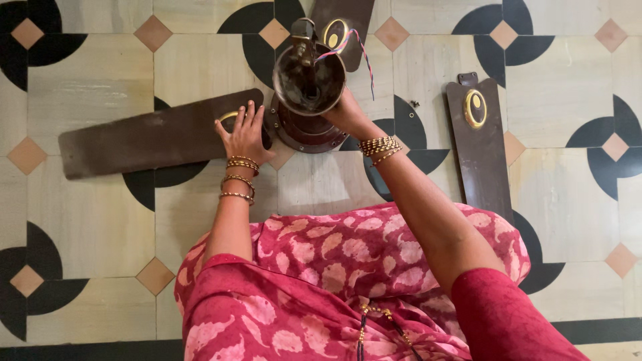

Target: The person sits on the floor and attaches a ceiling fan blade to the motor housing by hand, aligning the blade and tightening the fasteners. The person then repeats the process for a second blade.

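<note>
Ceiling fan motor [309,113]: sitting on the tiled floor [100,220], dead ahead of the person. Attached blade [150,140]: long axis running left. Left hand [245,134]: lying flat, fingers spread, on the blade root. Right hand [342,112]: wrapping the motor's right side; grip partly hidden. Loose blade [483,150]: lying apart, right.
</note>
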